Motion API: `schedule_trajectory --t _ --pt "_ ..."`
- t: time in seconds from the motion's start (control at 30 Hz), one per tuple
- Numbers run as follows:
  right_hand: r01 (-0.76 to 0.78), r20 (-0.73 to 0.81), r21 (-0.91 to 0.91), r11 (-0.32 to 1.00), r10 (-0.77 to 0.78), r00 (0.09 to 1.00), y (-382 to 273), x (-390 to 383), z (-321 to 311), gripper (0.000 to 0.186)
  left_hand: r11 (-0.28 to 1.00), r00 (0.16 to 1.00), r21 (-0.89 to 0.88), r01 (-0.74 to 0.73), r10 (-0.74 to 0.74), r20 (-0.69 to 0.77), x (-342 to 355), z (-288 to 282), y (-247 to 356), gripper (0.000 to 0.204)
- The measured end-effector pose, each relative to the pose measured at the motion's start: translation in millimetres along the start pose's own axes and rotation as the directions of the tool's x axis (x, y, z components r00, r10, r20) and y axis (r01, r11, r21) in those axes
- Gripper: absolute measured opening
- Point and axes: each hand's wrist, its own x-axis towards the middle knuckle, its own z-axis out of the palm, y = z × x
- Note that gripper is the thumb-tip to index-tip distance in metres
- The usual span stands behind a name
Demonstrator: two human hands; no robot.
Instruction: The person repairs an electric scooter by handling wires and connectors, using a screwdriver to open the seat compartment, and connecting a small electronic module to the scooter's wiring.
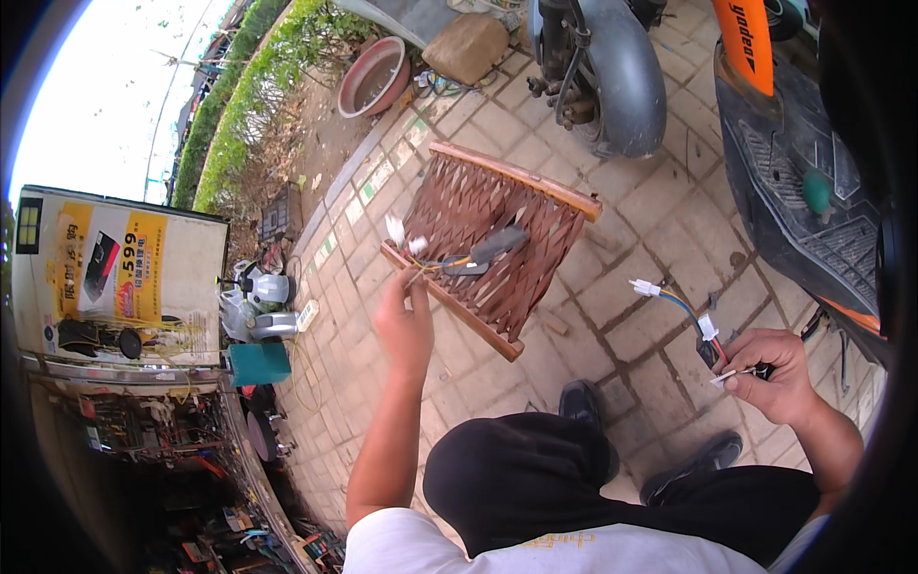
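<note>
1. Paved ground: brick-like paving, running under the whole work spot.
2. Scooter: dark with orange panels, standing at the far right.
3. Stool: woven brown seat between two wooden rails, on the paving ahead of the person.
4. Basin: reddish, on the ground at the far side, left of a large stone.
5. Left hand: fingertips pinched narrow on a wire bundle at the stool's near left rail.
6. Right hand: near right, below the scooter; fingers closed on a wire lead.
7. Dark block: at the bundle's right end, over the seat; contact cannot be determined.
8. White plugs: on the lead; similar pale ends show at the bundle.
</note>
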Motion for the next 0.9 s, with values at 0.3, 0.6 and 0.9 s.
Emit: schedule_trajectory --t 0.3,0.6,0.9 --pt "0.042 0.008 -0.018 0.999 -0.042 0.999 0.8 0.8 0.2 0.006 0.995 0.998 0.076 0.061 -0.062 0.003 -10.6 2.2 -16.2 0.017" --pt "0.036 0.004 -0.022 0.999 -0.036 0.999 -2.5 0.4 -8.3 0.014 0.868 0.923 0.466 0.171 -0.307 0.234 46.6 10.4 4.7 0.033" --pt "0.044 -0.027 0.202 0.978 -0.04 0.999 -18.7 -7.7 -17.1 0.013 0.894 0.368 -0.414 0.169 0.333 0.868 17.2 17.1 228.5 0.029"
